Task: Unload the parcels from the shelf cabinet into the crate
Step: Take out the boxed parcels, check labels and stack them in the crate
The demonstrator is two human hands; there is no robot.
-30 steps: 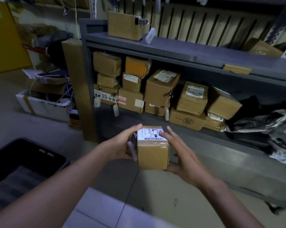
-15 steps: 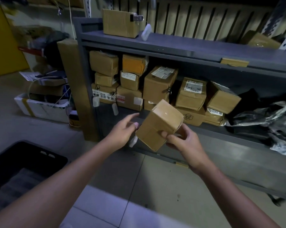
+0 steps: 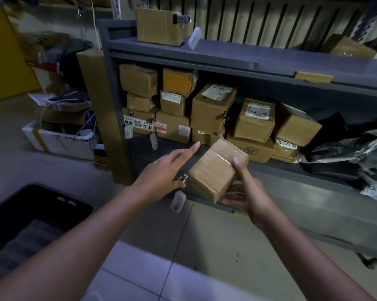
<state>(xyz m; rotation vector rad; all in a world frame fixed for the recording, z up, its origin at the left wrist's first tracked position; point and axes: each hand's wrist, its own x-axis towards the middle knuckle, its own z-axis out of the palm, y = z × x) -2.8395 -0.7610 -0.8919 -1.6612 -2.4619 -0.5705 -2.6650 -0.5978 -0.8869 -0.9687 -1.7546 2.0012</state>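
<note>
A small brown taped parcel [image 3: 215, 170] is tilted in the air in front of the grey shelf cabinet [image 3: 237, 61]. My right hand [image 3: 246, 192] grips it from below, thumb on its top face. My left hand [image 3: 163, 170] is just left of the parcel with fingers straight and the index finger pointing at the shelf. A metal clip with a white tag [image 3: 178, 202] hangs from the parcel's left corner beside my left thumb. Several cardboard parcels [image 3: 211, 111] are stacked on the lower shelf. The black crate [image 3: 74, 202] is on the floor at lower left.
One box [image 3: 159, 25] stands on top of the cabinet. A tall carton [image 3: 92, 101] leans at the cabinet's left end. A white bin of clutter [image 3: 57, 142] sits on the floor to the left. Black and silver bags [image 3: 361, 153] fill the shelf's right part.
The parcel was held label-up in both hands, then turned to a plain face. My left hand has let go, and my right hand alone holds the parcel.
</note>
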